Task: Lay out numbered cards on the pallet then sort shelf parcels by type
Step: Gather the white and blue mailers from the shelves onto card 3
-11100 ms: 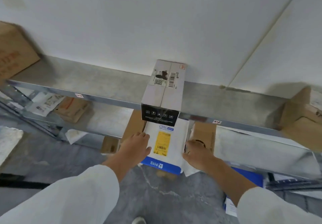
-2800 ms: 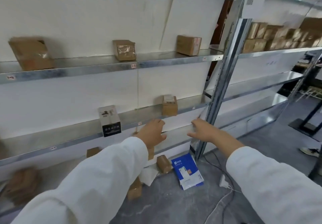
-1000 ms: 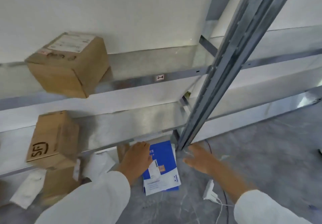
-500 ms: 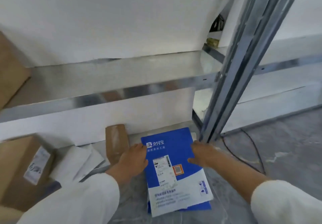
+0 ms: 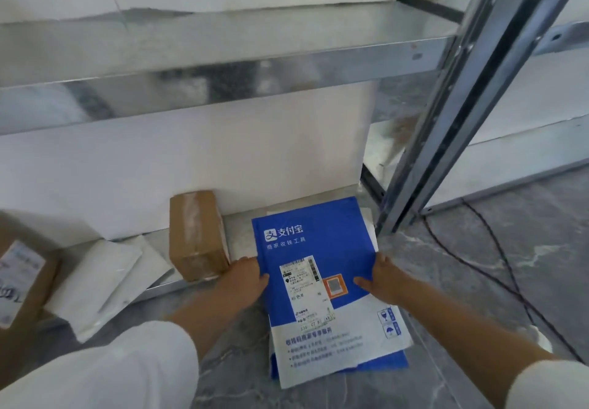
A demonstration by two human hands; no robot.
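Gripping mailer (image 5: 312, 233) by both side edges, left hand (image 5: 247, 278) curled on one, right hand (image 5: 382, 276) pinching the other, across shelf (image 5: 153, 290) front edge, box (image 5: 196, 233) just beside left hand.

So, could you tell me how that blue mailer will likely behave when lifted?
Probably floppy: the mailer is thin, its near end wrinkled, so it may sag between the left hand and right hand. Likely light, being flat. Its smooth skin could slip.
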